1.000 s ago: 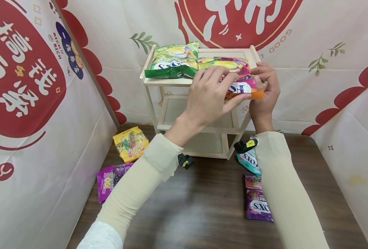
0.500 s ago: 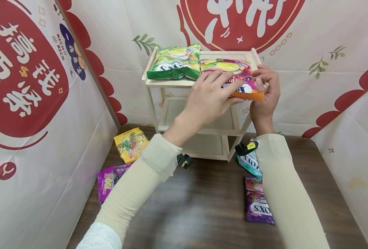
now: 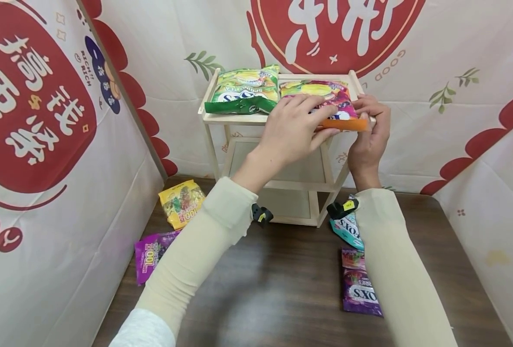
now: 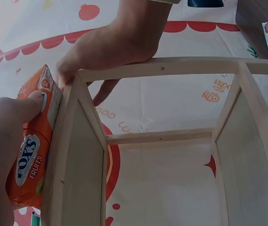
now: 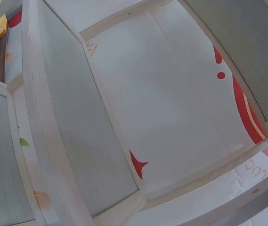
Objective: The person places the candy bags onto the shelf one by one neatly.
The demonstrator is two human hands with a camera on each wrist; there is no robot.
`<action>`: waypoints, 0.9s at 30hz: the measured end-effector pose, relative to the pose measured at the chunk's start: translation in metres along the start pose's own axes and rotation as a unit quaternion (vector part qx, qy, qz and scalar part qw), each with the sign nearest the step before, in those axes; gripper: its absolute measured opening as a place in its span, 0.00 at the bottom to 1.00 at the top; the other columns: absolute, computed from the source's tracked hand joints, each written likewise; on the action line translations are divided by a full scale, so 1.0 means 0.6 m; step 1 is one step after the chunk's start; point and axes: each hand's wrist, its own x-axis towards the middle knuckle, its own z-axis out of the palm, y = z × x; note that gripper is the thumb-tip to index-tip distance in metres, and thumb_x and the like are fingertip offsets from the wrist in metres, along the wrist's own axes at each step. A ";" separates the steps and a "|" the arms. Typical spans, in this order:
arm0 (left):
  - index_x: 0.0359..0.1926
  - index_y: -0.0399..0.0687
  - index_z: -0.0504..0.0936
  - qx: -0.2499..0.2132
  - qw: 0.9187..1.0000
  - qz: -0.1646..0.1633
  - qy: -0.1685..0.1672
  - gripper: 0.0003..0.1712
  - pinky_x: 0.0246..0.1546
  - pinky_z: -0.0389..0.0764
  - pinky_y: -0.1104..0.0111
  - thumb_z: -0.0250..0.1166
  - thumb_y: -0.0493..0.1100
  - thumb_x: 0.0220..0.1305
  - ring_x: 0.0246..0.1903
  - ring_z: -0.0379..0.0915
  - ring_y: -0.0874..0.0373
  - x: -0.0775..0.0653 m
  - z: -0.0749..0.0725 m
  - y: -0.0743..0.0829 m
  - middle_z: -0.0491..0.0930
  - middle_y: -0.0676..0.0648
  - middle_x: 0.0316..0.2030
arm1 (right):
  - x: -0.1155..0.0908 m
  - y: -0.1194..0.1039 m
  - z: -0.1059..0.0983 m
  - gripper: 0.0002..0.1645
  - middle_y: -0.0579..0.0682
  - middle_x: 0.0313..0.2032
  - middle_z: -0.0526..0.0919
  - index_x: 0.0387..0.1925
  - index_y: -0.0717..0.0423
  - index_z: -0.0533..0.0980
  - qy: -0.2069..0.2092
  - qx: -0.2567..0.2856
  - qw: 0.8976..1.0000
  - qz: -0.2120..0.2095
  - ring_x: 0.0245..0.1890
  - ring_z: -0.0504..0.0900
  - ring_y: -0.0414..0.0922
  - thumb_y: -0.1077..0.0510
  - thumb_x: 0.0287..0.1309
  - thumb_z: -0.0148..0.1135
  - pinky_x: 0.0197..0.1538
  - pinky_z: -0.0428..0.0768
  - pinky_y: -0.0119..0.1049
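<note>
Head view: left hand spread over the orange-edged bag; right hand grips the shelf, some fingertips unclear.

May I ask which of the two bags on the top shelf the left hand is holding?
The orange-edged bag, under the left hand; the green bag beside it is not held.
</note>
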 end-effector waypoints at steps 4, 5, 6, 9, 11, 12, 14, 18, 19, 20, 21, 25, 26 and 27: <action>0.64 0.64 0.73 0.002 1.000 -0.011 -0.012 0.29 0.66 0.54 0.66 0.50 0.66 0.66 0.63 0.62 0.59 0.007 0.003 -0.005 0.71 0.54 0.61 | 0.000 0.004 -0.001 0.10 0.71 0.43 0.74 0.36 0.63 0.69 0.005 0.014 1.000 0.006 0.55 0.71 0.58 0.62 0.59 0.42 0.61 0.70 0.43; 0.64 0.64 0.72 0.002 1.000 -0.013 -0.014 0.29 0.66 0.54 0.66 0.50 0.66 0.67 0.63 0.62 0.59 0.008 0.004 -0.006 0.71 0.54 0.61 | 0.000 0.006 -0.002 0.10 0.71 0.44 0.74 0.36 0.63 0.70 0.005 0.015 1.000 0.008 0.55 0.71 0.58 0.62 0.59 0.42 0.60 0.71 0.43; 0.64 0.64 0.73 0.002 1.000 -0.014 -0.014 0.29 0.66 0.55 0.66 0.50 0.65 0.67 0.63 0.62 0.59 0.010 0.004 -0.007 0.71 0.54 0.61 | -0.001 0.007 -0.003 0.10 0.71 0.44 0.74 0.36 0.62 0.70 0.005 0.014 1.000 0.010 0.55 0.71 0.57 0.62 0.59 0.42 0.59 0.72 0.42; 0.65 0.65 0.72 0.004 1.000 -0.021 -0.021 0.29 0.66 0.55 0.66 0.49 0.65 0.67 0.63 0.62 0.59 0.015 0.006 -0.009 0.71 0.54 0.62 | -0.002 0.009 -0.005 0.10 0.69 0.45 0.75 0.37 0.61 0.70 0.007 0.014 1.000 0.015 0.56 0.71 0.56 0.61 0.59 0.42 0.56 0.75 0.40; 0.65 0.66 0.71 0.006 0.999 -0.026 -0.026 0.29 0.66 0.55 0.66 0.49 0.66 0.67 0.64 0.61 0.59 0.018 0.007 -0.009 0.70 0.55 0.62 | -0.002 0.010 -0.006 0.10 0.69 0.45 0.75 0.37 0.59 0.70 0.007 0.011 1.000 0.016 0.55 0.71 0.55 0.61 0.58 0.41 0.55 0.76 0.40; 0.65 0.66 0.71 0.008 0.999 -0.027 -0.028 0.29 0.66 0.55 0.66 0.48 0.66 0.67 0.64 0.61 0.59 0.019 0.007 -0.010 0.70 0.55 0.62 | -0.002 0.011 -0.006 0.10 0.69 0.45 0.75 0.37 0.58 0.70 0.008 0.008 1.000 0.015 0.56 0.71 0.55 0.61 0.58 0.41 0.55 0.76 0.40; 0.66 0.67 0.70 0.012 0.999 -0.031 -0.034 0.29 0.66 0.54 0.66 0.47 0.66 0.68 0.64 0.60 0.59 0.022 0.008 -0.011 0.69 0.55 0.63 | -0.002 0.011 -0.005 0.10 0.71 0.45 0.74 0.37 0.55 0.70 0.007 0.009 1.000 0.013 0.56 0.71 0.55 0.60 0.58 0.41 0.56 0.75 0.40; 0.66 0.66 0.69 0.015 0.998 -0.034 -0.046 0.29 0.67 0.53 0.66 0.46 0.66 0.68 0.65 0.59 0.59 0.027 0.009 -0.016 0.68 0.55 0.64 | -0.002 0.009 -0.002 0.10 0.74 0.45 0.72 0.37 0.50 0.69 0.001 0.007 1.000 0.005 0.57 0.70 0.55 0.59 0.56 0.41 0.61 0.70 0.43; 0.67 0.66 0.69 0.013 0.998 -0.035 -0.050 0.29 0.67 0.53 0.66 0.46 0.66 0.68 0.65 0.58 0.59 0.028 0.009 -0.018 0.68 0.55 0.65 | -0.003 0.009 -0.002 0.10 0.75 0.45 0.71 0.38 0.50 0.69 -0.001 0.008 1.000 0.004 0.57 0.69 0.55 0.59 0.56 0.40 0.62 0.69 0.43; 0.67 0.67 0.69 0.011 0.998 -0.037 -0.053 0.29 0.67 0.53 0.66 0.46 0.66 0.68 0.65 0.58 0.59 0.030 0.009 -0.020 0.67 0.55 0.65 | -0.003 0.008 -0.001 0.11 0.75 0.45 0.71 0.38 0.50 0.68 -0.003 0.008 1.000 0.003 0.58 0.69 0.55 0.59 0.56 0.40 0.62 0.68 0.43; 0.67 0.67 0.68 0.008 0.998 -0.038 -0.057 0.30 0.67 0.53 0.67 0.46 0.66 0.68 0.65 0.58 0.60 0.032 0.009 -0.023 0.67 0.56 0.65 | -0.003 0.008 -0.001 0.11 0.75 0.46 0.71 0.38 0.50 0.68 -0.005 0.006 1.000 0.003 0.58 0.69 0.55 0.59 0.56 0.40 0.63 0.67 0.43; 0.67 0.68 0.68 -0.002 0.996 -0.038 -0.075 0.29 0.67 0.53 0.67 0.47 0.65 0.68 0.66 0.56 0.61 0.039 0.008 -0.029 0.66 0.57 0.65 | -0.003 0.004 -0.002 0.11 0.72 0.47 0.72 0.38 0.50 0.68 -0.007 -0.006 1.000 0.010 0.59 0.68 0.53 0.59 0.56 0.39 0.64 0.66 0.42; 0.67 0.68 0.67 -0.003 0.996 -0.037 -0.079 0.29 0.67 0.53 0.67 0.47 0.65 0.68 0.66 0.55 0.62 0.041 0.008 -0.030 0.66 0.57 0.65 | -0.003 0.003 -0.002 0.11 0.71 0.48 0.73 0.38 0.51 0.68 -0.007 -0.011 1.000 0.012 0.59 0.68 0.53 0.59 0.56 0.39 0.64 0.65 0.42; 0.68 0.68 0.67 -0.002 0.996 -0.036 -0.084 0.29 0.67 0.52 0.67 0.47 0.65 0.68 0.66 0.55 0.61 0.041 0.007 -0.030 0.66 0.57 0.65 | -0.003 0.002 -0.002 0.11 0.70 0.48 0.73 0.39 0.52 0.69 -0.007 -0.016 1.000 0.013 0.59 0.68 0.52 0.59 0.56 0.39 0.64 0.65 0.41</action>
